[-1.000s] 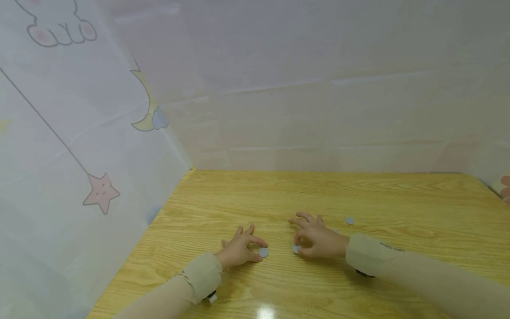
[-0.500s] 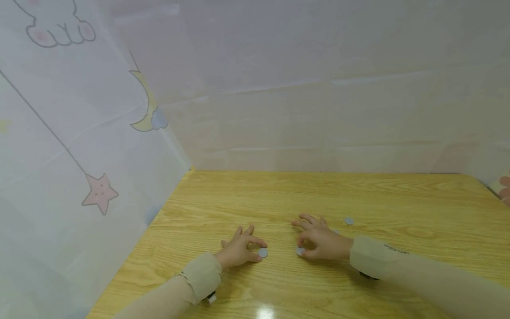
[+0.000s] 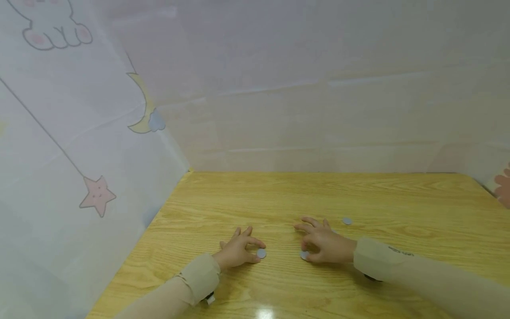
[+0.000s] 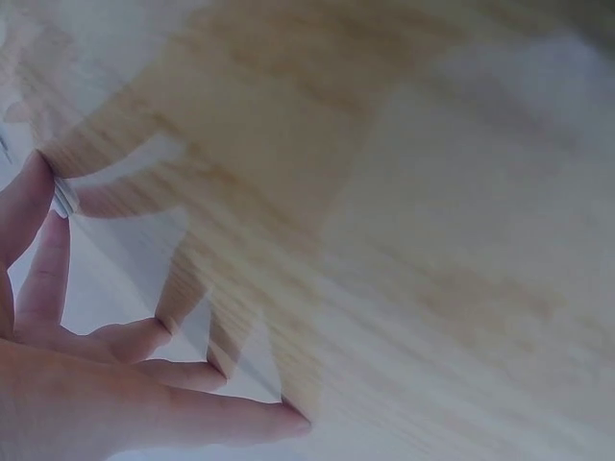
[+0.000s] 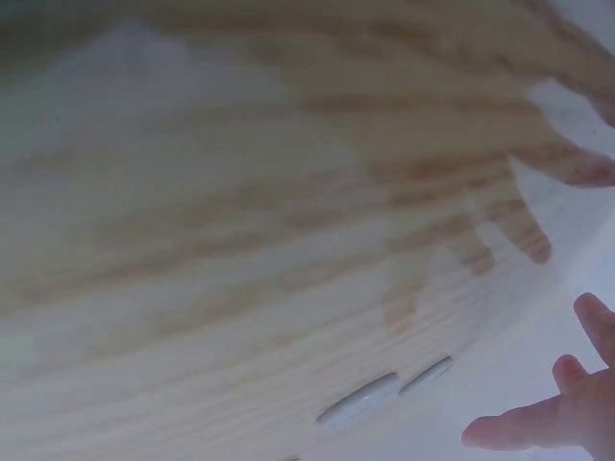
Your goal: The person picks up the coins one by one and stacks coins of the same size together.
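Note:
My left hand [image 3: 236, 251] lies at the table's left-middle and pinches a small flat grey disc [image 3: 260, 253] edgewise between thumb and forefinger. In the left wrist view this disc [image 4: 63, 198] sits between two fingertips, with the other fingers spread on the table. To the right, my right hand [image 3: 327, 246] has thumb and forefinger on a second grey disc [image 3: 304, 255], which they partly cover; its other fingers stretch out. Beyond that hand lies a third disc [image 3: 347, 221]. The right wrist view shows two discs flat on the table, the larger-looking disc [image 5: 357, 400] nearer the camera.
Both hands work on a glossy wood-grain table [image 3: 255, 199]. A pale fabric wall [image 3: 318, 110] rises along its far edge, and a printed sheet with a pink star [image 3: 98, 196] borders its left side.
My right hand has slid a little to the right and closer to me, with its disc moving along. The left hand and its disc stay in place; the head view has shifted slightly.

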### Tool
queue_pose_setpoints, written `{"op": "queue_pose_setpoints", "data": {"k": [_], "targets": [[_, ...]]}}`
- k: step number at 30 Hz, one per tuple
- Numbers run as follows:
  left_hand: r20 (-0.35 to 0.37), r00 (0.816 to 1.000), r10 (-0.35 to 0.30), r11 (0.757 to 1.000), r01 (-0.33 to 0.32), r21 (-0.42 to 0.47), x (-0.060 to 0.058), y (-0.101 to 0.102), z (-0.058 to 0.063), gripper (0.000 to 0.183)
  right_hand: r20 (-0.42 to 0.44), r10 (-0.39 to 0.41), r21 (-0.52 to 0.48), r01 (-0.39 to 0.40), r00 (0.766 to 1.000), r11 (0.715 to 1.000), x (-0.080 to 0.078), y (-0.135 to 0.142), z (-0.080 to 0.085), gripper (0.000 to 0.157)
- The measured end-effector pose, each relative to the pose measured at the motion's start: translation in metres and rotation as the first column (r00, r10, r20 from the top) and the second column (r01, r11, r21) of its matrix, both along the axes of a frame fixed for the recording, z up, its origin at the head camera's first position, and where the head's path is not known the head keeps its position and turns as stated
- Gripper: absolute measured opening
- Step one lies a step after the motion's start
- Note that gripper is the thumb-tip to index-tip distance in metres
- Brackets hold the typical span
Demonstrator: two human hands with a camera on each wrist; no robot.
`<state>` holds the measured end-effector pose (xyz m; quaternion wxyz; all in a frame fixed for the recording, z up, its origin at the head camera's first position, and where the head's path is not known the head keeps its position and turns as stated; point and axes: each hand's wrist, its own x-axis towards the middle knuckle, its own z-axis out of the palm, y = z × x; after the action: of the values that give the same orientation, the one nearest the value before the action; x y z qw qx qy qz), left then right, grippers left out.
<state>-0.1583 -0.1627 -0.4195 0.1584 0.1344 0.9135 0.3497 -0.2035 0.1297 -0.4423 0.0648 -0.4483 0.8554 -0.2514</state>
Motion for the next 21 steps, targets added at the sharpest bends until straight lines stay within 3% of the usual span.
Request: {"op": "queue_pose_setpoints", "data": {"k": [21], "targets": [[0.041,0.999,0.017,1.000,-0.017,0.014,-0.0008,0.0028,0.0060,0.034,0.012,0.049,-0.012,-0.048,0.999,0.999,0.0002,0.0099,-0.0011,0.010]]}}
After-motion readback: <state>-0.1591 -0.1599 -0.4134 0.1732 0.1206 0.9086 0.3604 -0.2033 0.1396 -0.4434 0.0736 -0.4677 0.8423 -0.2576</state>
